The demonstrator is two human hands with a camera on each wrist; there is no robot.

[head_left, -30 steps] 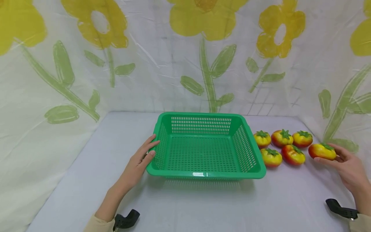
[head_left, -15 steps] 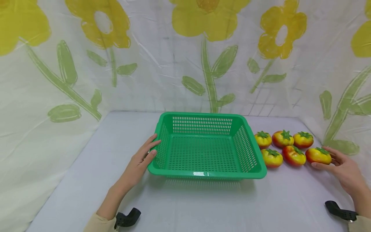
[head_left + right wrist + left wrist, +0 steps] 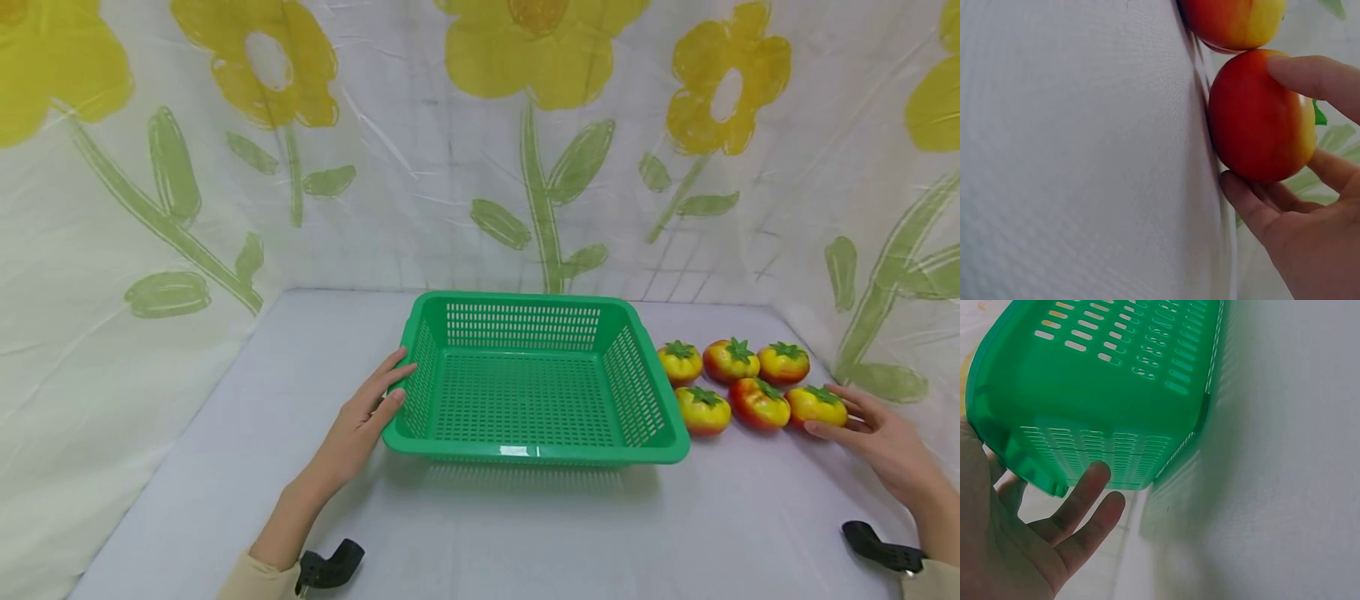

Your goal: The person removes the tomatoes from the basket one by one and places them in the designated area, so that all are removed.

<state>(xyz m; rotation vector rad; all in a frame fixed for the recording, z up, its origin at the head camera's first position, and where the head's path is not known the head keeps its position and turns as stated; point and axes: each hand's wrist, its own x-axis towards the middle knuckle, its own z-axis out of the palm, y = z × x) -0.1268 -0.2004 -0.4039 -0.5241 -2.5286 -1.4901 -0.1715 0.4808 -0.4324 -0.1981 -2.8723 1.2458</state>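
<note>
A green slotted plastic basket (image 3: 525, 452) stands mid-table. My left hand (image 3: 358, 425) rests on its left rim, with some fingertips over the edge. In the left wrist view two fingers (image 3: 1088, 494) stretch out straight beneath the rim, outside the basket wall. At the right, my right hand (image 3: 885, 437) holds a red and yellow persimmon (image 3: 816, 406) with a green leafy top. In the right wrist view the thumb lies on one side of the persimmon (image 3: 1257, 119) and fingers on the opposite side. It sits at the table surface, beside another persimmon (image 3: 759, 404).
Several more persimmons stand in two rows right of the basket, including a back-row persimmon (image 3: 783, 363) and a front-row persimmon (image 3: 702, 411) close to the basket's side. A flower-painted curtain (image 3: 390, 208) rises behind and beside the white table (image 3: 525, 542).
My right hand has brought the persimmon leftward and slightly down, to the right end of the front row. My left hand has stayed at the basket's rim.
</note>
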